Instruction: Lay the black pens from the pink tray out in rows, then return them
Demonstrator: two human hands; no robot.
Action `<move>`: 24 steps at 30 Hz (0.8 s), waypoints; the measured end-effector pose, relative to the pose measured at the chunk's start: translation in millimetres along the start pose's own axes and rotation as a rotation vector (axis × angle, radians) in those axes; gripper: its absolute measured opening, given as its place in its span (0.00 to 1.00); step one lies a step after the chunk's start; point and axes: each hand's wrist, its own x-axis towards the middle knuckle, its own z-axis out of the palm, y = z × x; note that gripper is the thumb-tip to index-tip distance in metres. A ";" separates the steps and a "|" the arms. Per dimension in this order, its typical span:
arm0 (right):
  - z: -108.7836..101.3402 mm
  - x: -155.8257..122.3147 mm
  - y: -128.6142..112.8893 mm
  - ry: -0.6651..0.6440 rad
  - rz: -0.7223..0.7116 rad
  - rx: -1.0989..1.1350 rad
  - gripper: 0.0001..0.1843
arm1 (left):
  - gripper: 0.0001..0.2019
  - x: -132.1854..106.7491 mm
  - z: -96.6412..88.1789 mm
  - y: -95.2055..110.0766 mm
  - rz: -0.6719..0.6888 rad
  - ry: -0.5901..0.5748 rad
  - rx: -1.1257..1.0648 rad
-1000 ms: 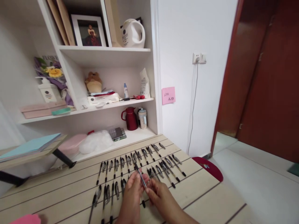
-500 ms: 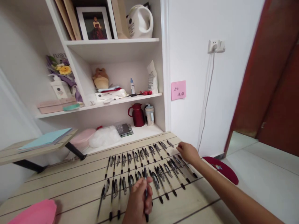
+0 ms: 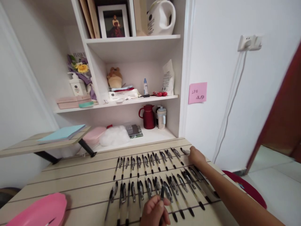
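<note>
Head view: left hand point(image 3: 156, 211) gripping a slim black plastic pen point(image 3: 162, 192) over the pale wood-grain desk point(image 3: 91, 192); right hand point(image 3: 198, 158) at a clear-and-black plastic cap point(image 3: 185, 151), grip unverifiable. Fingertip-only contact would best spare the adjacent black-ended pen point(image 3: 182, 163).

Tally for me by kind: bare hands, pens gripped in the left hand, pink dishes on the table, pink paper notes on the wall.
Bare hands, left hand and right hand: 2
Slim black pen, gripped: 1
Pink rounded dish: 1
Pink square paper note: 1
Total: 5
</note>
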 end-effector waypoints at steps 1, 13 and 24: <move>-4.4 -3.8 1.6 -0.004 -0.004 0.019 0.15 | 0.23 -2.2 2.2 1.8 0.000 0.002 -0.009; -34.5 -146.5 -65.6 -0.543 -0.146 1.151 0.14 | 0.20 -25.4 19.2 24.9 0.016 -0.037 -0.010; -51.1 -164.6 -78.9 -0.720 -0.270 1.099 0.16 | 0.18 -27.7 18.0 25.0 0.027 -0.056 0.009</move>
